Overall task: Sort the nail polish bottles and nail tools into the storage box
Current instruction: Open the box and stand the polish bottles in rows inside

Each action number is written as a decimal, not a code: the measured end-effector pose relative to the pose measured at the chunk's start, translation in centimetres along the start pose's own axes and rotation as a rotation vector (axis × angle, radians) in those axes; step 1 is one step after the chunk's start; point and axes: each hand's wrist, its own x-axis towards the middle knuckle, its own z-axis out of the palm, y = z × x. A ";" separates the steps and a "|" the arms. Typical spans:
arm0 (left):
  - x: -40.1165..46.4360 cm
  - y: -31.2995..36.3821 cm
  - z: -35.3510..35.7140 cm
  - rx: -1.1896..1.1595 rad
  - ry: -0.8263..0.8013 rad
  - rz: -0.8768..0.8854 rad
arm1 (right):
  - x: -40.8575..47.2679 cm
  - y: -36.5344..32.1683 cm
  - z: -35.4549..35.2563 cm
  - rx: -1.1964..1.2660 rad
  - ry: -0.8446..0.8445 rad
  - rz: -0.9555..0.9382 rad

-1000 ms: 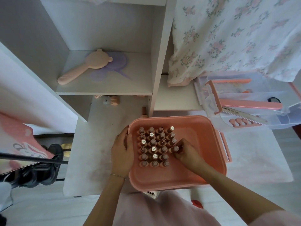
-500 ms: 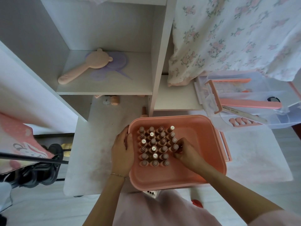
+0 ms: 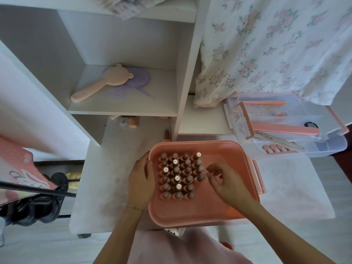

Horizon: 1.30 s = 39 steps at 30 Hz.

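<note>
Pink storage box (image 3: 224, 206), nail polish bottles (image 3: 181, 176) upright inside.
I see left hand (image 3: 141, 183) gripping its rim; right hand (image 3: 226, 181) loosely curled, empty.

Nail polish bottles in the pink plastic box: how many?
22 bottles in the left half of the pink plastic box: four rows of four, two nearer rows of three. None seem hidden.
</note>
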 end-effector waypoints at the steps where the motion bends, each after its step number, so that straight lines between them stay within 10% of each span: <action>1: 0.0 0.1 0.0 0.006 -0.005 0.010 | 0.1 -0.7 -0.3 0.022 0.027 -0.043; 24: -3.3 -2.2 -2.1 -0.107 -0.179 0.046 | 4.6 -6.6 2.7 -0.189 -0.044 -0.221; 34: -0.9 -5.9 -4.9 -0.113 -0.013 -0.181 | 13.4 -11.8 8.9 -0.447 -0.551 -0.020; 39: -0.3 -8.0 -6.4 -0.051 -0.010 -0.229 | 14.4 -11.4 10.7 -0.509 -0.549 0.066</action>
